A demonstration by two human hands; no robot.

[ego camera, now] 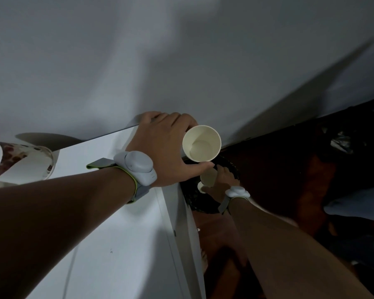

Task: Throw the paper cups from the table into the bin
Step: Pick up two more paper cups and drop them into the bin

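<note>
Left hand (166, 147) fingers (200, 168) curled around paper cup (201, 143); right hand (221, 182) blurred.

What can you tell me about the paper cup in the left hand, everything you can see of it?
The paper cup is plain cream, paper by the look of it, with a rolled rim. It is tipped so its open mouth faces the camera, and the inside looks empty down to the round base. The left hand grips it, fingers behind and thumb under the rim. It is held in the air past the white table edge, above the dark bin on the floor.
</note>
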